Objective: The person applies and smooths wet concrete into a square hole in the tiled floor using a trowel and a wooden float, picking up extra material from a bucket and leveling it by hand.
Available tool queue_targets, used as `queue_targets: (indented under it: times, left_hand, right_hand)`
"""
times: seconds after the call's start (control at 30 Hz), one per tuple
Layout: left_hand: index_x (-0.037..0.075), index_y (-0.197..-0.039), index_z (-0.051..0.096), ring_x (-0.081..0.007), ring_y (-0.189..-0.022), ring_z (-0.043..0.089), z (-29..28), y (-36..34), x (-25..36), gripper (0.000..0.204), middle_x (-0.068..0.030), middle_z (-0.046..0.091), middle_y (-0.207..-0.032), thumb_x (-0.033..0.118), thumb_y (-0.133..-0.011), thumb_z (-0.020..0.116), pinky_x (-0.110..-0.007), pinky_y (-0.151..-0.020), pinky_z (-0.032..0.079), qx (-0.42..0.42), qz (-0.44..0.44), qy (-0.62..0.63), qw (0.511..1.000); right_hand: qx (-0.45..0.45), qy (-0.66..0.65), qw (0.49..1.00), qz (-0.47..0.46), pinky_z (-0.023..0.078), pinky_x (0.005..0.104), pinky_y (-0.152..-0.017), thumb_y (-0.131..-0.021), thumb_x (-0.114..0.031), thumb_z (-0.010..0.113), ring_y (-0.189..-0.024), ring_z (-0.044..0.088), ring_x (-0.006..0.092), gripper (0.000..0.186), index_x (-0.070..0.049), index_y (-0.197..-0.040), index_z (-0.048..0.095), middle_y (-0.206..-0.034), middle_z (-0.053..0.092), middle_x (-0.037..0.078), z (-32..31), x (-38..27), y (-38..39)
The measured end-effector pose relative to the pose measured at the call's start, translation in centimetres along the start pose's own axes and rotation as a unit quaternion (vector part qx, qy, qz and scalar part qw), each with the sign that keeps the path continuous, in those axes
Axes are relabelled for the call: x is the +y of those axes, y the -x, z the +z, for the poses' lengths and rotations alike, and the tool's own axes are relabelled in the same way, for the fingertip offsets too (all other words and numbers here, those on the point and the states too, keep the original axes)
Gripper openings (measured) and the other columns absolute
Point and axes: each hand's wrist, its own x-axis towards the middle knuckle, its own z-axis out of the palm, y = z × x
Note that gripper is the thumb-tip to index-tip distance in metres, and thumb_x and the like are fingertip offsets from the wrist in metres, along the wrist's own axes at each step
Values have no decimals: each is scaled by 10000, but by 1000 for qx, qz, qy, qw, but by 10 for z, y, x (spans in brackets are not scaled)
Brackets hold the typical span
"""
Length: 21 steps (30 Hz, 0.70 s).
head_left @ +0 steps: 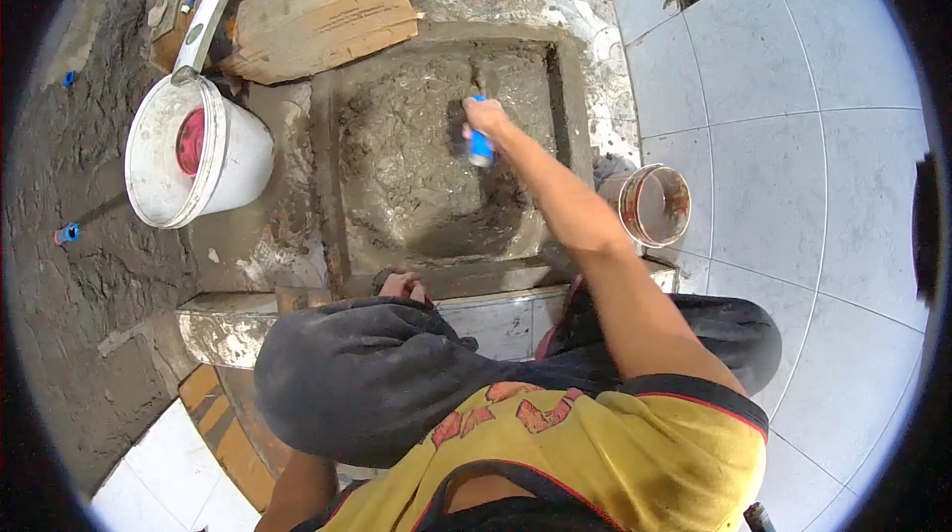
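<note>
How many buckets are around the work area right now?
2: a large white plastic bucket left of the square bed of wet grey mortar, and a smaller, mortar-stained round bucket on its right. Others could be hidden from this view.

Mortar bed [397, 155]: wet, rough, lumpy; glossy film in patches. Blue tool handle [481, 149]: smooth plastic look, slight sheen. Left white bucket [241, 157]: plastic, smooth wall, matt dried smears. Right small pail [680, 207]: plastic look, rim crusted rough. Far left cardboard sheet [327, 31]: matt brown paper, creased, torn edges. Right tiles [759, 61]: smooth, glazed. Trousers [347, 373]: matt dark cloth, dusty. Shirt [635, 448]: matt yellow cloth.
</note>
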Motion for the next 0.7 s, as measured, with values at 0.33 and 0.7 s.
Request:
queue_targets:
  times: [0.33,0.7]
  left_hand:
    - [17,-1082,555,-157,-618,609,-8,5,60,210,-76,612,-740,158,-928,583,-304,-575,492,3,49,-38,998]
    - [41,-1084,560,-145,-596,624,30,0,50,197,-70,608,-696,126,-910,596,-302,-543,490,93,55,-21,994]
  right_hand:
    - [52,-177,982,49,493,383,-462,-965,-318,507,-473,540,230,305,-15,-941,536,-622,537,81,-95,19,-4]
    - [116,-54,991,28,548,446,-569,-945,-288,483,-618,689,304,347,17,-846,615,-771,690,201,12,8,-35]
